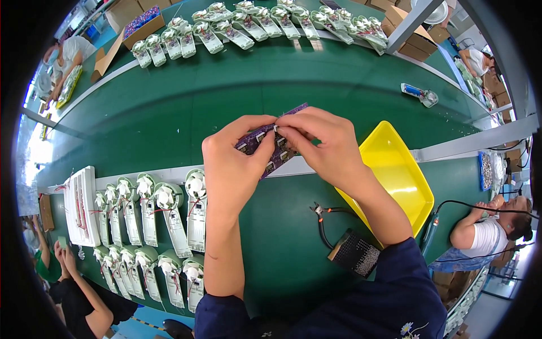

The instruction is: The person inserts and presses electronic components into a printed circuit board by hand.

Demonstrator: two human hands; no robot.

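Note:
Both hands hold a purple circuit board panel (pixel 280 151) up over the green work surface, tilted, with several small white and dark parts on it. My left hand (pixel 237 147) is closed on the panel's left side, thumb on its face. Gripping the upper right part, my right hand (pixel 322 135) has thumb and fingers pinched close to the left thumb. Fingers cover much of the panel. Beneath my right forearm stands a yellow tray (pixel 395 169). Side cutters (pixel 320 217) lie just left of it, above a black block (pixel 355 252) with small silvery pieces.
Pale green fan housings (pixel 169 209) stand in two rows at left, beside a white tray of red wires (pixel 83 206). More housings (pixel 243 25) line the far side of a green conveyor belt (pixel 169 107). A teal corded tool (pixel 431 229) hangs at right. Several co-workers sit around.

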